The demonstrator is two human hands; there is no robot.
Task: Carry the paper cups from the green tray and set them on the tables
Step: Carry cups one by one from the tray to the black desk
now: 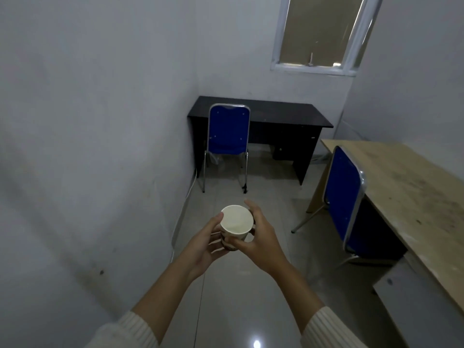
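A white paper cup (236, 220) with a dark printed band low on its side is held upright in front of me, above the tiled floor. My left hand (206, 243) cups it from the left, thumb near the rim and fingers under the side. My right hand (261, 233) wraps it from the right, fingers curled round the wall. The inside of the cup looks pale and bare. A black desk (283, 114) stands against the far wall. A light wooden table (411, 187) runs along the right side. The green tray is out of view.
A blue chair (228, 131) is pushed up to the black desk on its left. A second blue chair (344, 194) stands at the wooden table. The white wall (88, 146) runs close on my left. Open tiled floor (271, 202) lies between me and the desk.
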